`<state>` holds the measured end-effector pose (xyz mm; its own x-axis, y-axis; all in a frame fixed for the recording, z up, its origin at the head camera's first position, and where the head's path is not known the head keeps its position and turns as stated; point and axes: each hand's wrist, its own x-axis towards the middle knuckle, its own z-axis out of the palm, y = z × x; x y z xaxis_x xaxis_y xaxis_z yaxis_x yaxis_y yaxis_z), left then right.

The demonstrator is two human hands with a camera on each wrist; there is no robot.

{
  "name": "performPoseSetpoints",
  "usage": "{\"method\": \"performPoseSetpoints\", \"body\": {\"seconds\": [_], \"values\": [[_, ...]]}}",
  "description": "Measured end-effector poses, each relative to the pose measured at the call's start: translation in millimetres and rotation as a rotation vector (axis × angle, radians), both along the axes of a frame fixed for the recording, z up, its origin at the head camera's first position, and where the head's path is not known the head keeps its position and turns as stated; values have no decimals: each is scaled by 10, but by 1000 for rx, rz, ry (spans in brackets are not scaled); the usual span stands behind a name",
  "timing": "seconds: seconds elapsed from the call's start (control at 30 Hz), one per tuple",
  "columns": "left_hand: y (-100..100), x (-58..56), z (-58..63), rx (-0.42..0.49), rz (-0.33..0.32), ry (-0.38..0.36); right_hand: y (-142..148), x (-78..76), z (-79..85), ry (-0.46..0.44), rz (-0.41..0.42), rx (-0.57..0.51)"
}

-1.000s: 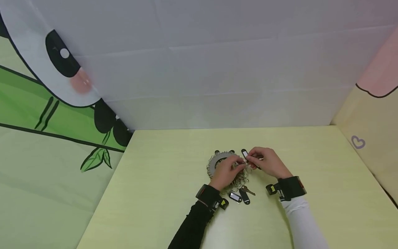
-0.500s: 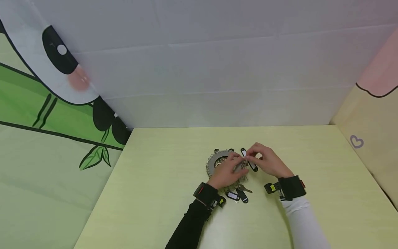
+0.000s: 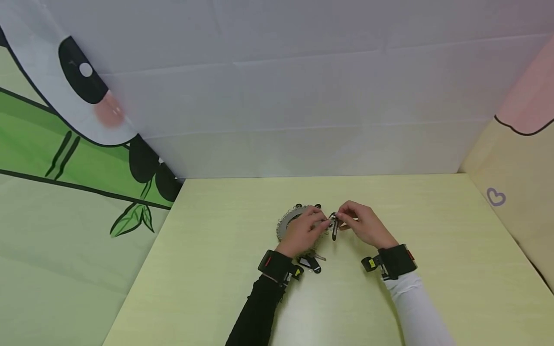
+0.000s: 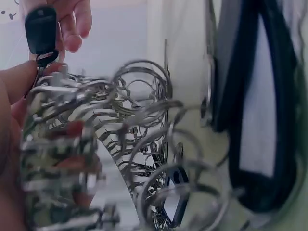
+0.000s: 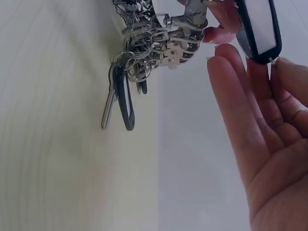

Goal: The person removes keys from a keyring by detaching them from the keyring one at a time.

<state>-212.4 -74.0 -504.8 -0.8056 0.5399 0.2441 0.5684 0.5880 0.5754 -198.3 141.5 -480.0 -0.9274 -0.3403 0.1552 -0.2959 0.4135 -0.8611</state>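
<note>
My left hand (image 3: 303, 230) grips the near right side of a grey ring (image 3: 284, 222) lined with metal loops and clasps (image 5: 178, 45); its thumb (image 4: 17, 79) presses by one clasp. Just to the right, my right hand (image 3: 363, 223) pinches the end of a black key tag (image 3: 334, 229) with a white label, thumb and finger at a small metal bit. In the left wrist view this tag (image 4: 41, 30) stands above the loops, close to the left fingertips. Whether it is hooked to a clasp I cannot tell. The left hand hides part of the ring.
Another labelled black key tag (image 5: 123, 96) and a key (image 5: 109, 110) hang from the ring's near side, over the pale yellow tabletop (image 3: 225, 216). Small dark tags (image 3: 318, 205) show at its far edge. A grey backdrop (image 3: 303, 120) stands behind the table.
Both hands and the ring have shifted left. The key tag in the right hand has swung from slanting to nearly upright and come closer to the left fingertips.
</note>
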Motion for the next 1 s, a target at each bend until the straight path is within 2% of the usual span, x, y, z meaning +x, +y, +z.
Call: {"method": "performPoseSetpoints", "body": {"seconds": [0.17, 0.4, 0.5, 0.6, 0.7, 0.8, 0.9, 1.0], "values": [[-15, -13, 30, 54, -5, -24, -17, -1, 1, 8, -5, 22], [-69, -42, 36, 108, -33, -145, -69, -14, -23, 7, -5, 16], [-80, -56, 7, 88, -6, -137, -96, -22, -37, 11, -25, 58], [-71, -74, -38, 45, 38, -53, -123, -24, -44, 62, -66, 154], [-51, -92, -82, 2, 76, 59, -145, -22, -51, 143, -111, 258], [-27, -104, -111, -25, 106, 171, -154, -27, -80, 206, -139, 317], [-1, -106, -113, -33, 135, 257, -164, -35, -108, 245, -151, 318], [22, -103, -104, -37, 159, 298, -182, -46, -124, 282, -161, 293]]}}
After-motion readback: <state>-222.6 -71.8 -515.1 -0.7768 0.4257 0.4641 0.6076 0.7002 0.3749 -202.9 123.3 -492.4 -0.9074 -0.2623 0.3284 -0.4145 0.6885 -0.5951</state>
